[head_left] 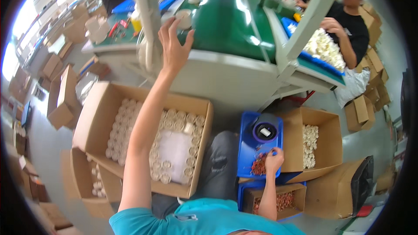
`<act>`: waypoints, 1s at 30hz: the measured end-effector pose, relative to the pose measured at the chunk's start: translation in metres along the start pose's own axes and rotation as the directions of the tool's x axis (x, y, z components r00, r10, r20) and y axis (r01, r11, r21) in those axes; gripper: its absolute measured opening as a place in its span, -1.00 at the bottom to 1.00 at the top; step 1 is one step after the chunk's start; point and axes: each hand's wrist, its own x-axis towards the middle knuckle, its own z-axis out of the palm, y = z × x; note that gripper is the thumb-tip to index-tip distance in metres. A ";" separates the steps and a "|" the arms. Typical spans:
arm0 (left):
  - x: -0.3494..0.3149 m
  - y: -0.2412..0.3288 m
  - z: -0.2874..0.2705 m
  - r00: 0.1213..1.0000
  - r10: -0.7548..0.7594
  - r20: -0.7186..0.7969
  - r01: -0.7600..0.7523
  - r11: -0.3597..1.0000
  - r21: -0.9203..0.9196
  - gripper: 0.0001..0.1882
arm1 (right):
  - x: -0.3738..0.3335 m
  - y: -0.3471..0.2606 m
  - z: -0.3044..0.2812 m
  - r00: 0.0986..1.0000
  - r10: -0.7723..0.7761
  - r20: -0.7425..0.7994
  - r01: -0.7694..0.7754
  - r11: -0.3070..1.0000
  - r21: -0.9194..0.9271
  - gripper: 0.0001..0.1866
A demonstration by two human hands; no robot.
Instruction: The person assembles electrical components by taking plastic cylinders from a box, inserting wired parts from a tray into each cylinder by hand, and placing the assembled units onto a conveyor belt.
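My left hand (pixel 175 48) is stretched far forward over the near end of the green conveyor belt (pixel 226 26), its fingers spread and nothing gripped. Just beyond its fingertips lies a round cream-coloured part (pixel 184 19); whether they touch I cannot tell. My right hand (pixel 274 160) is low over a blue tray (pixel 244 137), fingers drawn together beside a pile of small red parts (pixel 258 164). Anything pinched there is too small to make out. Farther up that tray stands a round black dish (pixel 265 131) with a white piece inside.
A large cardboard box (pixel 208 117) by my legs holds many round cream parts. More boxes flank me, one with small cream pieces (pixel 309 148), another with red parts (pixel 285 200). A metal post (pixel 148 21) rises beside my left hand. Across the belt, a person (pixel 348 26) works at a heaped blue tray.
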 end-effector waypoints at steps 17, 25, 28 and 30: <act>-0.391 -0.016 -0.147 0.391 -0.236 0.890 -0.230 0.911 0.342 -0.29 | -0.011 -0.037 -0.072 0.978 0.089 0.186 -0.109 0.989 0.104 -0.58; -0.371 -0.022 -0.115 0.146 -0.385 0.911 -0.239 0.880 0.410 -0.57 | -0.015 -0.100 -0.093 0.975 -0.003 0.221 -0.112 0.854 0.508 -0.75; -0.366 -0.030 -0.143 0.472 -0.440 0.764 0.101 0.888 0.449 -0.60 | -0.018 -0.124 -0.085 0.966 -0.115 0.230 -0.055 0.783 0.619 -0.76; -0.299 0.005 -0.129 0.501 -0.534 0.682 0.440 0.835 0.331 -0.53 | -0.017 -0.132 -0.095 0.955 -0.055 0.292 -0.176 0.688 0.704 -0.68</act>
